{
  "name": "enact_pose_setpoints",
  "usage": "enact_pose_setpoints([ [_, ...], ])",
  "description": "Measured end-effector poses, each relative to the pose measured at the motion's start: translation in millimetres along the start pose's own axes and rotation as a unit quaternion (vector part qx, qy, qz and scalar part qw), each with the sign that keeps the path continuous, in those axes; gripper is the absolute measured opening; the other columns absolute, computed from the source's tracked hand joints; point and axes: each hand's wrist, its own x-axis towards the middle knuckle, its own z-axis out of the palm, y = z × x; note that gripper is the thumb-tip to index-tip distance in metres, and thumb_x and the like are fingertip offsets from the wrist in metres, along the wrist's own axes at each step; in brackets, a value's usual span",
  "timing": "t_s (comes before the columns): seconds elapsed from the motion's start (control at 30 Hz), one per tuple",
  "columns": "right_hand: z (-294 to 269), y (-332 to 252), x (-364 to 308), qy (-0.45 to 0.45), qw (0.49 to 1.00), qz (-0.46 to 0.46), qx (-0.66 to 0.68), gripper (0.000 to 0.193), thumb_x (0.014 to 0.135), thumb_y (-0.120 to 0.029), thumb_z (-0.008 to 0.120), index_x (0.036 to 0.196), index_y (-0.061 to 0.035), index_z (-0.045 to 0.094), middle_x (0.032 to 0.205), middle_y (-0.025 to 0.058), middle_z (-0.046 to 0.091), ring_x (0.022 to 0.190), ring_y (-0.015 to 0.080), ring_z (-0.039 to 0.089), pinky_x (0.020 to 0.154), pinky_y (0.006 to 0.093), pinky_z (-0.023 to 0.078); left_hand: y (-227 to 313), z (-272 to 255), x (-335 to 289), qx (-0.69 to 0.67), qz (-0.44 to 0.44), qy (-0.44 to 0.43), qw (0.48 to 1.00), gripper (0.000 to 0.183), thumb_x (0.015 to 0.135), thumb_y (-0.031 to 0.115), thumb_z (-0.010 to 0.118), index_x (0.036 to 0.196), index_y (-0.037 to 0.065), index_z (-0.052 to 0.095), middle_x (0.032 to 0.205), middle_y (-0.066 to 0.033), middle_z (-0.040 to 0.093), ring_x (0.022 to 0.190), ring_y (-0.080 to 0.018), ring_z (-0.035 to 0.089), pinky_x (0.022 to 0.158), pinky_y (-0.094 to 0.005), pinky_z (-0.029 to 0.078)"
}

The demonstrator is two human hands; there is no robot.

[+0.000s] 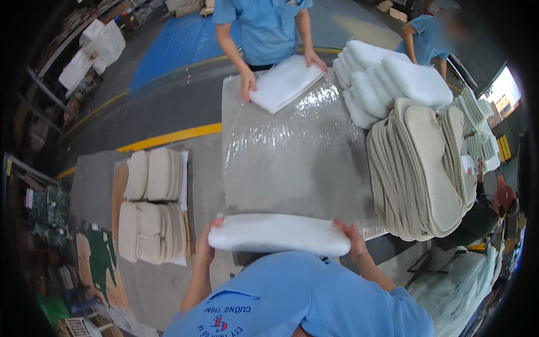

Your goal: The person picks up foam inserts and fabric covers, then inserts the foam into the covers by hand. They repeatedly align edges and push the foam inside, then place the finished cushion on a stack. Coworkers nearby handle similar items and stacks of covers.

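Note:
In both hands I hold a long, thick piece of white padding (279, 233) close to my body, at the near edge of the table. My left hand (206, 241) grips its left end, and my right hand (353, 240) grips the right end. The fingers curl round the ends and are partly hidden. Across the table, a co-worker in a blue shirt has both hands on another flat white padding piece (289, 83). Between us lies the grey tabletop (281, 168) under shiny clear plastic film.
A tall pile of beige cushion pads (415, 168) stands on the table's right, with stacked white padding (387, 78) behind it. Lower left, more beige pads (149, 230) sit on cardboard. Another person (426, 39) stands at the far right. Clear plastic sheeting (455, 286) lies lower right.

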Motion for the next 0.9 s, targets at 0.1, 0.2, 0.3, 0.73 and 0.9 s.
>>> enact_pose_setpoints([
  [0.1,-13.5,23.0,0.5,0.113,0.989,-0.066,0.074,0.09,0.108,-0.07,0.026,0.158,0.0024,0.042,0.16,0.0187,0.049,0.15,0.0297,0.043,0.127,0.0426,0.029,-7.6,6.5,14.1,-0.003,0.074,0.018,0.997,0.066,0.11,0.054,0.038,0.12,0.0,0.074,0.131,-0.0179,0.069,0.131,-0.0277,0.059,0.116,-0.0409,0.039],
  [0.2,-5.6,34.1,11.9,0.15,0.988,-0.009,0.024,0.089,0.108,-0.07,0.029,0.15,0.0049,0.052,0.153,0.0183,0.057,0.143,0.0298,0.051,0.124,0.0415,0.032,-0.1,20.1,28.3,-0.041,0.088,0.05,0.994,0.063,0.11,0.053,0.04,0.108,0.0,0.075,0.11,-0.0188,0.075,0.112,-0.0294,0.067,0.107,-0.0424,0.047],
  [0.3,13.4,18.4,34.0,0.153,0.979,-0.035,0.133,0.088,0.108,-0.072,0.031,0.142,0.0047,0.058,0.143,0.0184,0.064,0.134,0.0298,0.059,0.118,0.0433,0.04,20.8,33.7,43.6,-0.106,0.042,0.144,0.983,0.062,0.108,0.057,0.046,0.108,-0.001,0.07,0.097,-0.0161,0.076,0.088,-0.0311,0.074,0.087,-0.0432,0.059],
  [0.73,31.1,-2.6,87.3,0.291,0.876,-0.054,-0.381,0.075,0.11,-0.06,0.037,0.153,0.001,0.047,0.151,0.0257,0.055,0.139,0.0392,0.054,0.119,0.0483,0.038,7.9,36.8,54.3,0.368,0.099,0.138,0.914,0.079,0.111,0.054,0.045,0.161,-0.005,0.031,0.162,-0.0257,0.042,0.152,-0.037,0.039,0.126,-0.0445,0.029],
  [0.9,63.7,21.9,64.0,0.28,0.736,-0.039,-0.615,0.077,0.106,-0.053,0.051,0.168,-0.0141,0.026,0.162,0.0236,0.041,0.145,0.0443,0.045,0.12,0.0562,0.035,-11.7,60.9,25.2,0.458,0.032,0.138,0.878,0.071,0.11,0.038,0.048,0.162,-0.006,0.028,0.163,-0.0297,0.04,0.152,-0.0418,0.039,0.125,-0.0438,0.029],
])
